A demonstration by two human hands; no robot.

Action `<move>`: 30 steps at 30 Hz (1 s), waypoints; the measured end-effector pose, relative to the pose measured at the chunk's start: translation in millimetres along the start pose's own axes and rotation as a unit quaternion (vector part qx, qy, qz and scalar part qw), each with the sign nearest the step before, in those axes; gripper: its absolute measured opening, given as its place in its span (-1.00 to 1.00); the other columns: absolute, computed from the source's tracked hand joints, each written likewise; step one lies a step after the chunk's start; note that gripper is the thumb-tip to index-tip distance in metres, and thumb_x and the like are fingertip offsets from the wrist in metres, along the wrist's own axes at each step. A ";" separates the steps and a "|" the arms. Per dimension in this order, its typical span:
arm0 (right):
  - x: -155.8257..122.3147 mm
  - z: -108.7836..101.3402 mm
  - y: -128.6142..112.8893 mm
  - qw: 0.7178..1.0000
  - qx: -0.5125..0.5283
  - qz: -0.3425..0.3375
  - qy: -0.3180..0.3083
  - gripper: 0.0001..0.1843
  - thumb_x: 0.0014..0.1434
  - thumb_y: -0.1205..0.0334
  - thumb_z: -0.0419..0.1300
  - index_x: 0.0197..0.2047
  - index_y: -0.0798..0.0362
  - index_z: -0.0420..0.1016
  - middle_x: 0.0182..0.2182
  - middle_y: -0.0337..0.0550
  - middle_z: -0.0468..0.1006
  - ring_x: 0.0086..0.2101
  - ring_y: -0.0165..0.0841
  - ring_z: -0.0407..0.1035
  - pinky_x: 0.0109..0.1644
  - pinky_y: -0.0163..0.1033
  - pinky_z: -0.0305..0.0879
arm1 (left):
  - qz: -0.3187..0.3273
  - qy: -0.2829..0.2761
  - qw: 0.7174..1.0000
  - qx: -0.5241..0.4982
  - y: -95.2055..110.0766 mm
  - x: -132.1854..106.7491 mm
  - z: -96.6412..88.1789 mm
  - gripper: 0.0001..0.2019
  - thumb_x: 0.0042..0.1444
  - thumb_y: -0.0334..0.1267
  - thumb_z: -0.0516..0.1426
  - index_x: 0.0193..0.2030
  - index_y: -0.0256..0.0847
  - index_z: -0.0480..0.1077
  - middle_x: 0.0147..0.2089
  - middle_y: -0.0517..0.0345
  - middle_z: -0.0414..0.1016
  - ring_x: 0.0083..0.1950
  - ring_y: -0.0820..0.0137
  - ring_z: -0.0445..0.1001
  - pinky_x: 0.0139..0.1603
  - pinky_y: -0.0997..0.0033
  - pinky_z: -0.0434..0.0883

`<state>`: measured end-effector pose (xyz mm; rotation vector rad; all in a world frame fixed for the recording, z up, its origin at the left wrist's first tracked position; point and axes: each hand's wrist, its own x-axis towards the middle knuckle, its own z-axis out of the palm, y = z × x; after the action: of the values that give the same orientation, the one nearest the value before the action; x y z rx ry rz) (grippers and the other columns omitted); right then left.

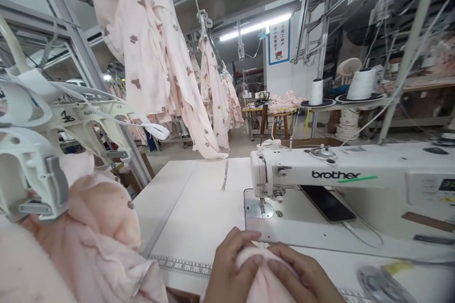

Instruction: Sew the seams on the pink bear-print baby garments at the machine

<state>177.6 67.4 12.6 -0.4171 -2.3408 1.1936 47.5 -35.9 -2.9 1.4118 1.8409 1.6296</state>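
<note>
Pink fabric piece (261, 277) bunched at the near tabletop (199, 218) edge, clamped between left hand (231, 270) and right hand (305, 277), hands close together. Just beyond, white sewing machine (341, 175), needle plate (261, 208) bare, phone (327, 203) lying under its arm. At left, heaped pink garments (88, 236) beneath white plastic clamps (39, 170). Overhead, hanging pink robes (156, 52); thread cones (360, 84) behind.

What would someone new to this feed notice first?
Probably the white Brother sewing machine on the right of the table, and both hands, left hand and right hand, pinching a bunched piece of pink fabric at the bottom edge. Next, the pink printed garments hanging overhead at upper left.
</note>
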 end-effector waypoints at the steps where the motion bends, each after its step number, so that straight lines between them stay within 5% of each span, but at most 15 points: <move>1: 1.2 -4.8 -1.7 1.000 0.009 -0.017 -0.012 -0.63 0.20 -0.06 -0.06 -0.39 -0.02 0.41 -0.48 -0.18 0.46 -0.42 -0.28 0.34 -0.38 -0.35 0.26 | -0.008 -0.041 0.999 -0.020 2.7 3.3 -3.9 -0.68 0.06 -0.20 0.09 -0.02 -0.15 0.37 -0.23 0.09 0.37 -0.18 0.38 0.40 -0.15 0.43 0.34; 6: 5.7 -25.5 -11.0 0.996 -0.031 -0.065 -0.058 -0.73 0.24 0.16 -0.07 -0.33 0.00 0.43 -0.36 -0.20 0.50 -0.31 -0.29 0.36 -0.21 -0.33 0.24 | -0.027 -0.157 0.987 -0.025 25.8 16.5 -16.5 -0.65 0.11 -0.18 0.06 0.06 -0.04 0.36 0.04 0.14 0.40 0.09 0.34 0.32 0.14 0.41 0.21; 11: 22.9 -29.7 -4.2 0.994 -0.097 0.009 0.051 -0.77 0.18 0.14 0.02 -0.44 0.01 0.37 -0.52 -0.29 0.42 -0.45 -0.35 0.31 -0.40 -0.35 0.13 | -0.055 -0.105 0.992 0.036 34.0 39.9 -13.9 -0.81 0.06 -0.24 0.08 -0.22 -0.12 0.49 -0.25 0.24 0.53 -0.18 0.38 0.44 -0.16 0.50 0.31; 16: 66.0 -25.7 49.1 0.979 -0.153 0.102 0.089 -0.87 0.10 0.19 0.11 -0.45 0.01 0.38 -0.61 -0.37 0.34 -0.52 -0.41 0.24 -0.46 -0.37 0.01 | -0.076 -0.160 0.974 0.141 -21.7 85.6 4.4 -0.75 0.07 -0.15 0.02 -0.45 -0.24 0.41 -0.46 0.22 0.42 -0.41 0.42 0.34 -0.41 0.48 0.20; 20: 92.8 -21.1 88.9 0.958 -0.226 0.166 0.063 -0.91 0.03 0.26 0.16 -0.48 0.02 0.44 -0.53 -0.30 0.44 -0.44 -0.37 0.30 -0.44 -0.36 -0.01 | -0.079 -0.190 0.963 0.176 -64.2 110.6 22.4 -0.77 0.09 -0.19 -0.03 -0.35 -0.21 0.41 -0.32 0.15 0.45 -0.31 0.37 0.37 -0.31 0.44 0.23; 25: 112.9 -22.6 104.5 0.941 -0.262 0.207 0.051 -0.93 0.03 0.30 0.16 -0.42 0.01 0.48 -0.43 -0.23 0.50 -0.33 -0.31 0.34 -0.36 -0.34 0.04 | -0.091 -0.178 0.958 0.206 -78.5 135.6 31.7 -0.86 0.02 -0.25 0.01 -0.38 -0.19 0.37 -0.33 0.17 0.47 -0.33 0.37 0.37 -0.32 0.45 0.22; 30: 115.8 -25.0 109.4 0.930 -0.286 0.226 0.042 -0.91 0.08 0.27 0.13 -0.40 0.02 0.46 -0.43 -0.26 0.49 -0.38 -0.36 0.34 -0.41 -0.35 0.02 | -0.128 -0.222 0.948 0.190 -88.9 151.9 27.9 -0.81 0.02 -0.18 0.01 -0.37 -0.20 0.39 -0.38 0.17 0.46 -0.43 0.41 0.34 -0.42 0.46 0.20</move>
<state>99.5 201.2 -32.3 -1.2331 -2.5637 0.6101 -43.5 114.0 -34.5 1.4567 2.0116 0.7779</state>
